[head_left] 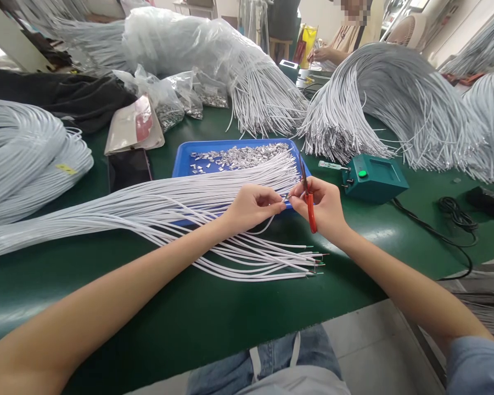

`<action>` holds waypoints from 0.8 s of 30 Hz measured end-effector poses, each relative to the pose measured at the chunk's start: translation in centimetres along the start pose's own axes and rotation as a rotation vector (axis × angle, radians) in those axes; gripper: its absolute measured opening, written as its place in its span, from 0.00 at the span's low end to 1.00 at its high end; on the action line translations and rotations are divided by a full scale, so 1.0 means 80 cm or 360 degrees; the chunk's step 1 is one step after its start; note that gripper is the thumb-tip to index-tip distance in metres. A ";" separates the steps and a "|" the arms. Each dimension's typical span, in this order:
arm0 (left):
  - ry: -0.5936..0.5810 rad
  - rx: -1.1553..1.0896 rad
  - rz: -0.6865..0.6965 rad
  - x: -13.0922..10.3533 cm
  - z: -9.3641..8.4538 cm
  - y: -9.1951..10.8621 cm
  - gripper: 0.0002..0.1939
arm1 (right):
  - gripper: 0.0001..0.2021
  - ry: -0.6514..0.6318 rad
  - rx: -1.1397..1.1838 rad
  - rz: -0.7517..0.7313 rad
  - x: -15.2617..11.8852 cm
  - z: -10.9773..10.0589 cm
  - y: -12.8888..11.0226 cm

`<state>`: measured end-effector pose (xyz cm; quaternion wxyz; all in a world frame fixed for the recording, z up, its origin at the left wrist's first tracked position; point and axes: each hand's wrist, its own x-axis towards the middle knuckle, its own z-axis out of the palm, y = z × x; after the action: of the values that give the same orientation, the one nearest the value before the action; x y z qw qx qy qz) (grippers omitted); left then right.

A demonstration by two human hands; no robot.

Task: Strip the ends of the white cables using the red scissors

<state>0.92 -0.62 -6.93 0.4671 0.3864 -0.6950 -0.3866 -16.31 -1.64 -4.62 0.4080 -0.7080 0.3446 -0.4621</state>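
Observation:
My left hand is closed in a pinch on a white cable near its end, above the front edge of a blue tray. Facing it, my right hand keeps red-handled scissors in its grip, dark blades pointing up and away. Its thumb and fingertip also meet at the cable end; any small part between them is too small to make out. Small silver metal pieces lie in the tray, and a bundle of white cables rests across it. Nearer me, several cables end in exposed coloured wires.
A green box with a lit button stands at right, its black cord trailing over the green table. Large cable bundles fill the back. A coil, phone and bagged parts lie left. Another person's hand shows behind.

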 end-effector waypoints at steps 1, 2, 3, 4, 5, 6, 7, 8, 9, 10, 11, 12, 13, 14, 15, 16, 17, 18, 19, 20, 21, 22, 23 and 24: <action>0.0016 0.0001 -0.0013 0.000 0.000 0.000 0.13 | 0.05 0.0000 -0.0022 -0.0024 -0.001 0.000 0.000; 0.0030 -0.0001 -0.0035 0.000 0.000 -0.001 0.13 | 0.05 -0.0007 -0.0040 -0.0049 -0.002 0.000 0.000; 0.0042 -0.0004 -0.0058 0.000 0.000 -0.001 0.13 | 0.06 -0.0021 -0.0052 -0.0071 -0.004 0.001 0.001; 0.0050 -0.0008 -0.0079 0.001 0.000 -0.001 0.14 | 0.06 -0.0035 -0.0057 -0.0093 -0.004 0.001 0.001; 0.0048 -0.0019 -0.0091 0.001 0.000 -0.001 0.14 | 0.06 -0.0046 -0.0060 -0.0113 -0.005 0.000 0.002; 0.0035 -0.0039 -0.0093 0.001 -0.001 -0.001 0.14 | 0.05 -0.0044 -0.0069 -0.0130 -0.005 0.000 0.003; 0.0016 -0.0063 -0.0084 0.002 -0.001 -0.001 0.14 | 0.05 -0.0023 -0.0091 -0.0149 -0.004 -0.001 0.004; -0.0013 -0.0087 -0.0072 0.002 -0.002 -0.001 0.14 | 0.04 0.0020 -0.0122 -0.0165 -0.002 -0.002 0.006; -0.0047 -0.0112 -0.0057 0.003 -0.003 0.000 0.14 | 0.04 0.0078 -0.0161 -0.0180 0.000 -0.004 0.009; -0.0078 -0.0133 -0.0040 0.003 -0.003 0.000 0.13 | 0.04 0.0138 -0.0207 -0.0193 0.003 -0.006 0.012; -0.0101 -0.0145 -0.0029 0.003 -0.004 0.001 0.13 | 0.04 0.0195 -0.0254 -0.0203 0.007 -0.008 0.015; -0.0114 -0.0149 -0.0022 0.003 -0.004 0.001 0.13 | 0.03 0.0236 -0.0302 -0.0208 0.011 -0.011 0.019; -0.0121 -0.0151 -0.0019 0.003 -0.004 0.001 0.13 | 0.03 0.0265 -0.0352 -0.0210 0.014 -0.013 0.023; -0.0127 -0.0154 -0.0018 0.003 -0.004 0.001 0.13 | 0.02 0.0280 -0.0411 -0.0205 0.018 -0.015 0.028; -0.0128 -0.0159 -0.0019 0.002 -0.004 0.001 0.12 | 0.01 0.0288 -0.0477 -0.0196 0.021 -0.017 0.031; -0.0131 -0.0162 -0.0020 0.002 -0.004 0.001 0.12 | 0.02 0.0294 -0.0542 -0.0185 0.024 -0.018 0.035; -0.0134 -0.0165 -0.0019 0.002 -0.004 0.001 0.12 | 0.03 0.0298 -0.0602 -0.0173 0.026 -0.020 0.037; -0.0136 -0.0166 -0.0019 0.002 -0.004 0.001 0.12 | 0.04 0.0300 -0.0653 -0.0162 0.027 -0.020 0.040; -0.0138 -0.0164 -0.0022 0.002 -0.004 0.001 0.12 | 0.04 0.0302 -0.0687 -0.0150 0.028 -0.021 0.041; -0.0142 -0.0160 -0.0023 0.002 -0.004 0.002 0.12 | 0.03 0.0303 -0.0706 -0.0136 0.028 -0.021 0.042; -0.0145 -0.0158 -0.0025 0.002 -0.004 0.003 0.12 | 0.01 0.0306 -0.0712 -0.0120 0.029 -0.021 0.042; -0.0147 -0.0159 -0.0028 0.003 -0.005 0.003 0.12 | 0.02 0.0308 -0.0713 -0.0101 0.028 -0.021 0.041; -0.0146 -0.0161 -0.0032 0.003 -0.005 0.004 0.12 | 0.03 0.0313 -0.0712 -0.0082 0.028 -0.020 0.041; -0.0144 -0.0161 -0.0037 0.003 -0.005 0.004 0.11 | 0.05 0.0318 -0.0706 -0.0066 0.028 -0.020 0.040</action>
<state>1.19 -0.82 -6.47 0.4496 0.3524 -0.6905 -0.4438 -17.43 -5.37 -6.24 0.1967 -0.7379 0.4618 -0.4511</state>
